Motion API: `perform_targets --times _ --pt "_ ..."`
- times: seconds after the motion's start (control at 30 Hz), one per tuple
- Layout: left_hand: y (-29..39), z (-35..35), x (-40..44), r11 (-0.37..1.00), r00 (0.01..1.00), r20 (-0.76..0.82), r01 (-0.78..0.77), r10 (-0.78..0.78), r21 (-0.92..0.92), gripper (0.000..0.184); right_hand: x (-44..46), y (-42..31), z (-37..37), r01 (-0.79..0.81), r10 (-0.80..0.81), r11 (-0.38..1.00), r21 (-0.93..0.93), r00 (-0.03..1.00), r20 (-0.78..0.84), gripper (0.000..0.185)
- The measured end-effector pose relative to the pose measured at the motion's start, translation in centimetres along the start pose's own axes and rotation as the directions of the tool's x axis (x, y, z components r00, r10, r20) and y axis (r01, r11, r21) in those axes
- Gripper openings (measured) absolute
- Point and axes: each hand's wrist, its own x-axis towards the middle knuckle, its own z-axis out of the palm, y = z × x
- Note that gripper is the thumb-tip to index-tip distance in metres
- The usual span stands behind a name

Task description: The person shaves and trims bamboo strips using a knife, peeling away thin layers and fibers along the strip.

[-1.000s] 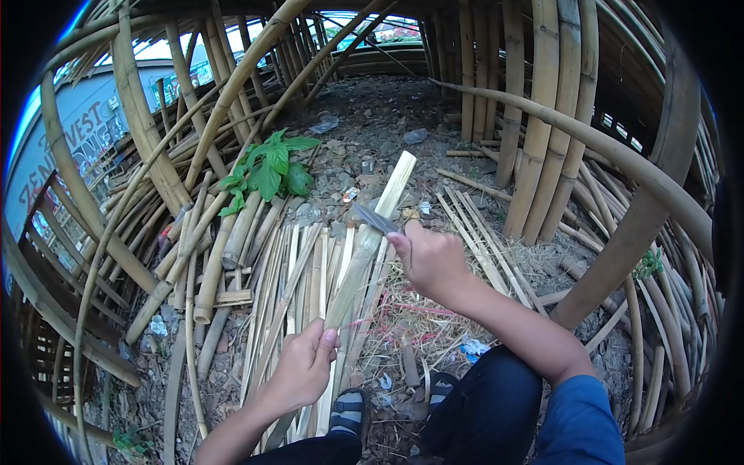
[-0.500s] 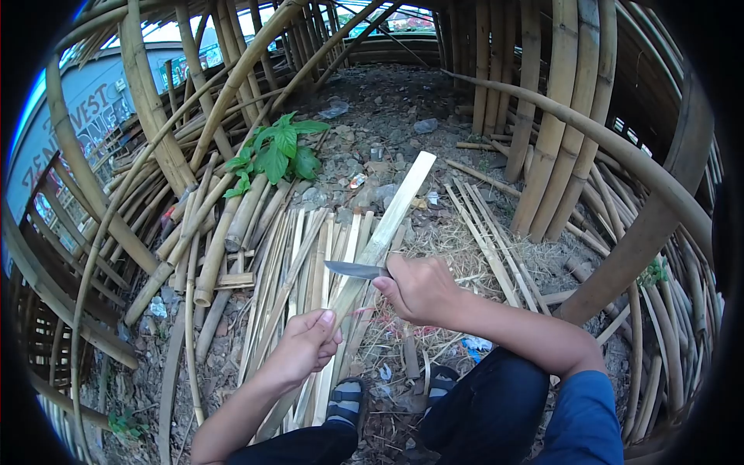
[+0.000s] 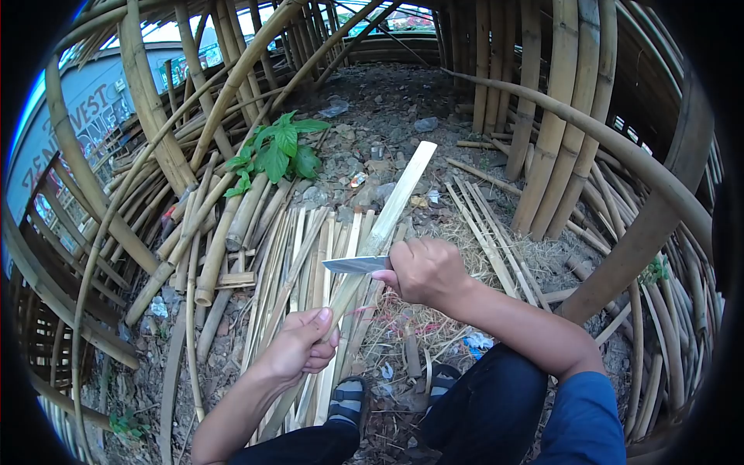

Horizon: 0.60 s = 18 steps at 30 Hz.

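Observation:
A pale flat bamboo strip [image 3: 401, 194] slants up and away from me, its far end raised above the stony ground. My left hand [image 3: 304, 343] is closed round its lower part. My right hand [image 3: 425, 271] grips a knife [image 3: 353, 265], whose handle is mostly hidden in the fist. The blade points left and lies across the middle of the strip. Below the strip, many split bamboo strips [image 3: 301, 256] lie side by side on the ground.
Bamboo poles [image 3: 180, 260] and a green leafy plant [image 3: 277, 155] are at the left. Upright poles [image 3: 563, 124] and a long curved pole [image 3: 612, 142] stand at the right. More thin strips [image 3: 491, 240] lie on dry shavings. My sandalled feet [image 3: 346, 403] are at the bottom.
The view has shifted slightly to the left and down. The knife moved from the strip's upper part down to its middle, nearer my left hand, and its blade now points more level to the left.

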Motion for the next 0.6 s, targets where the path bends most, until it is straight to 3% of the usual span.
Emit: perform_targets --times 0.07,0.6 --pt "0.1 0.0 0.0 1.0 1.0 0.005 -0.006 0.006 0.0 0.04 0.3 0.4 0.0 0.043 -0.048 0.995 -0.092 0.998 -0.05 0.053" --pt "0.1 0.5 -0.2 0.999 0.999 0.005 0.044 -0.044 0.003 0.043 -0.3 1.6 -1.5 0.122 -0.137 0.959 -0.257 0.99 -0.044 0.057"
